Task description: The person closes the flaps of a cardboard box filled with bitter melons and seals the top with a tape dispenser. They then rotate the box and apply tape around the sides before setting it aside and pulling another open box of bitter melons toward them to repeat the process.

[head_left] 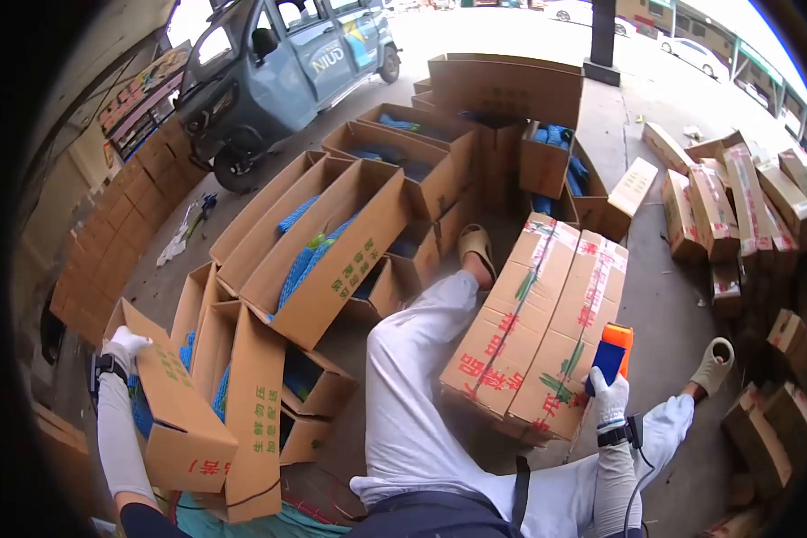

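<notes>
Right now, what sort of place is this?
Probably an open-air packing yard beside a street: open cartons of blue netted goods, taped cartons stacked, a small vehicle parked. Right hand holds an orange-blue tool; left hand grips a carton.

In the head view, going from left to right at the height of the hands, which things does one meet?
left hand → open carton that it grips → white-trousered knee → taped cartons → right hand holding an orange-and-blue tool → shoe → stacked boxes
</notes>
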{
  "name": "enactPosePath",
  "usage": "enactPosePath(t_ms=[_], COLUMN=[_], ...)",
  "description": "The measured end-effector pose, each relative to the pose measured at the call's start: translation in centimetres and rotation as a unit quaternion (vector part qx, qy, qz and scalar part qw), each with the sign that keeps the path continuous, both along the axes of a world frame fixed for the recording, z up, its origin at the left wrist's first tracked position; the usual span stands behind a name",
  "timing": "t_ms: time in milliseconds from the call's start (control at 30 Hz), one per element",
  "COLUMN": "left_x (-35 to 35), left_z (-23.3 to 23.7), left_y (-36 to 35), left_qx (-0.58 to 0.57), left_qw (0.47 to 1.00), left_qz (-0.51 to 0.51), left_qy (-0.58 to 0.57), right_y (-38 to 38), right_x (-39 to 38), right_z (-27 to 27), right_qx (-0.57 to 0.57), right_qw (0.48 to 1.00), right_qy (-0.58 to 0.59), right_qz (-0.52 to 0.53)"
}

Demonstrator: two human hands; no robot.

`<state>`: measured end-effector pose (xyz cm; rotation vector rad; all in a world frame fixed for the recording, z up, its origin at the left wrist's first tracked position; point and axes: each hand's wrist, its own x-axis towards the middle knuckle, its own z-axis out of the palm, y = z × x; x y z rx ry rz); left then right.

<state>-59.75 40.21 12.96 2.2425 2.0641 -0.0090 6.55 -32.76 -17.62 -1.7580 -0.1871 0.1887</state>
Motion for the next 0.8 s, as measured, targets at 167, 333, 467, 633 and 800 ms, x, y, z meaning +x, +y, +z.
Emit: enactPosePath(t_ms=[167, 333, 467, 633, 800], left_x=[0.4, 3.7, 15.8, 34.4, 49.1], left_z=[-1.3, 1.7, 8.1, 13.3, 9.8], left_y=[4.9, -5.5, -17.9, -30.3, -35.2], left_qx=[-0.029, -0.020, -0.073, -0.159, -0.212], left_qw=[0.972, 0.956, 0.917, 0.864, 0.726], left_qz=[-0.034, -0.058, -0.199, -0.394, -0.644], left_qy=[0.232, -0.288, -0.337, -0.270, -0.115], right_y=[-3.4, -4.0, -1.1, 3.1, 2.4], right_x=[-3.7, -4.5, -2.7, -1.4, 0.7], right_z=[0.5, 1.3, 1.8, 2.8, 2.8], right_qx=[0.016, 0.121, 0.197, 0.324, 0.482], right_qw=[0.991, 0.984, 0.975, 0.937, 0.848], right_qy=[0.121, 0.119, 0.097, 0.118, 0.130], right_qz=[-0.054, -0.056, -0.039, -0.054, -0.178])
